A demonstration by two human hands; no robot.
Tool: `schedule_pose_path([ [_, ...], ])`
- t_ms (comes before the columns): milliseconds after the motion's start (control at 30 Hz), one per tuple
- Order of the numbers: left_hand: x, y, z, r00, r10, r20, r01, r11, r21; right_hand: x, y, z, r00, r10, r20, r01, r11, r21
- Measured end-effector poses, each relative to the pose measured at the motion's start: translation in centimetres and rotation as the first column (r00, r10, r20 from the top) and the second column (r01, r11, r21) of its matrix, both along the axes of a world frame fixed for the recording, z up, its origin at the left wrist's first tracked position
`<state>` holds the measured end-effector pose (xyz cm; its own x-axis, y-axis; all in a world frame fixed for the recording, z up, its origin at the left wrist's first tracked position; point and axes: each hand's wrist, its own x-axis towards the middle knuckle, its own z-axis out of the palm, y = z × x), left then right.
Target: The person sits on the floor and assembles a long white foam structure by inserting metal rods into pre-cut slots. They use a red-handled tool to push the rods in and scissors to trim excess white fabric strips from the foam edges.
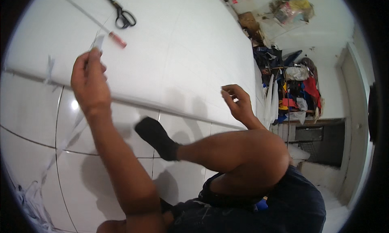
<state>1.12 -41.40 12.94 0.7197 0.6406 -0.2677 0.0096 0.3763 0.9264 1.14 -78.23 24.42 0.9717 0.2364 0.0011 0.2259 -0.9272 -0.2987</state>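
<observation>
My left hand (90,81) is raised near the edge of a large white slab-like surface (174,50). Its thumb and fingers pinch a small pale flat piece (98,41), blade-like in shape; its material is unclear. Just beyond lie a screwdriver (116,39) with a red handle and long shaft, and black-handled scissors (125,19). Over the slab's near edge on the right, my right hand (239,103) has curled fingers, with thumb and index tips close together. Whatever may be between them is too small to make out.
My bent leg with a dark sock (156,136) crosses the white floor tiles (117,131). Thin white strips (34,198) lie heaped at the lower left. A cluttered rack (298,91) of cloth and bags stands at the right, near a door frame (356,95).
</observation>
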Motion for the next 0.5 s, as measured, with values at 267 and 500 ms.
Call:
schedule_pose_path([
  [267,-5.4,3.1,-3.5,0.991,0.061,-0.117,-0.053,0.996,0.067,5.2,8.2,-2.1,0.945,0.306,-0.118,-0.301,0.952,0.061],
  [500,-9.1,4.7,-7.0,0.966,0.223,-0.131,-0.217,0.974,0.061,1.0,1.4,-13.8,0.779,0.588,-0.218,-0.625,0.698,-0.35],
])
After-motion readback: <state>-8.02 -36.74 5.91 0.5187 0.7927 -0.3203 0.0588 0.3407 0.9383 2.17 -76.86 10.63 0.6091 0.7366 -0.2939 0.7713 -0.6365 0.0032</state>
